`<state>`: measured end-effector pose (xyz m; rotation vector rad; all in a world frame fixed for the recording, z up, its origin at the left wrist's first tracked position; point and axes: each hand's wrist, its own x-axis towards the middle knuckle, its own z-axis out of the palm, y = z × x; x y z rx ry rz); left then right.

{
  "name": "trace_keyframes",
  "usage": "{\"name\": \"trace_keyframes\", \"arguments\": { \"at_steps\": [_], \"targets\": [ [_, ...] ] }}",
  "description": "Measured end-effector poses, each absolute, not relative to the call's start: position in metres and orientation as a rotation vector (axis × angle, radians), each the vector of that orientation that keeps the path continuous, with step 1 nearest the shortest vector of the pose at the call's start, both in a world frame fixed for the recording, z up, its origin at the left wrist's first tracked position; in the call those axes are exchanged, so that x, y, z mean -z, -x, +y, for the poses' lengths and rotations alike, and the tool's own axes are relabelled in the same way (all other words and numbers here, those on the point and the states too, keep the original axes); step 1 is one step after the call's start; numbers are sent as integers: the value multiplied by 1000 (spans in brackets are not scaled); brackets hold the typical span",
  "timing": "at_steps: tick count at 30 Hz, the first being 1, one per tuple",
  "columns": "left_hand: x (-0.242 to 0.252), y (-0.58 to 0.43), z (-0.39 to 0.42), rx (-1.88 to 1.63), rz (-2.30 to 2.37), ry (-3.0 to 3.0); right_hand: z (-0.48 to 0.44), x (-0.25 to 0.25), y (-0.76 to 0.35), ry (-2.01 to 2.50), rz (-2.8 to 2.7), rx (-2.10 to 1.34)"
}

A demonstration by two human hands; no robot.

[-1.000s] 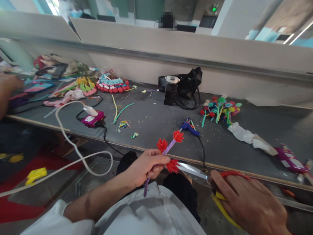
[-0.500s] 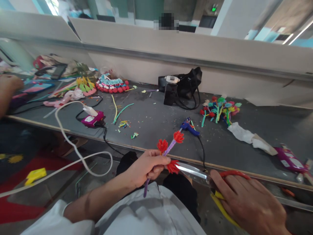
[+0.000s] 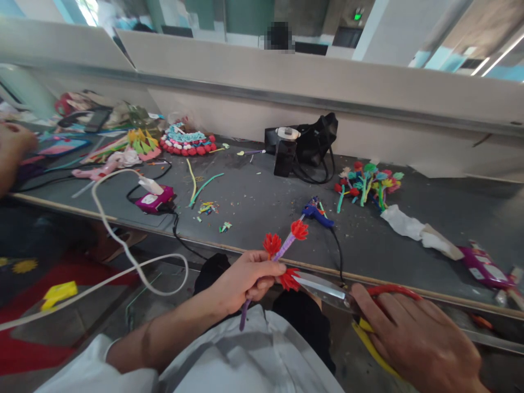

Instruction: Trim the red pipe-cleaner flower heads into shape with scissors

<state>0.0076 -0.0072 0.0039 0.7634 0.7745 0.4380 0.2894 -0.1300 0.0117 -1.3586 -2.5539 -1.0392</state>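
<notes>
Between the thumb and fingers of my left hand (image 3: 254, 275) is a pipe-cleaner flower stem (image 3: 285, 246), purple and fuzzy, with three red flower heads on it. One red head (image 3: 299, 230) tops the stem, another (image 3: 272, 244) sits to its left, and the lowest (image 3: 289, 279) is by my thumb. My right hand (image 3: 417, 338) is closed around the red and yellow handles of a pair of scissors (image 3: 321, 286). The blade tips touch or overlap the lowest red head; the exact contact is too small to tell.
On the dark table (image 3: 254, 213) lie a blue glue gun (image 3: 318, 213), a bunch of colourful pipe-cleaner flowers (image 3: 368, 183), a black bag (image 3: 317, 142) and purple power sockets (image 3: 155, 199). A white cable (image 3: 108, 218) hangs over the front edge. Another person's hand (image 3: 14, 153) is at far left.
My hands, the flower stem and the scissors have hardly moved. At far left, the other person's hand has shifted slightly.
</notes>
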Motion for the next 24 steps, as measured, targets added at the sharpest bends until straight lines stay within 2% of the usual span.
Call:
{"name": "trace_keyframes", "arguments": {
  "at_steps": [24],
  "targets": [
    [-3, -7, -6, -430, 778, -797, -111, -3, -290, 1272, -2518, 927]
  ]
}}
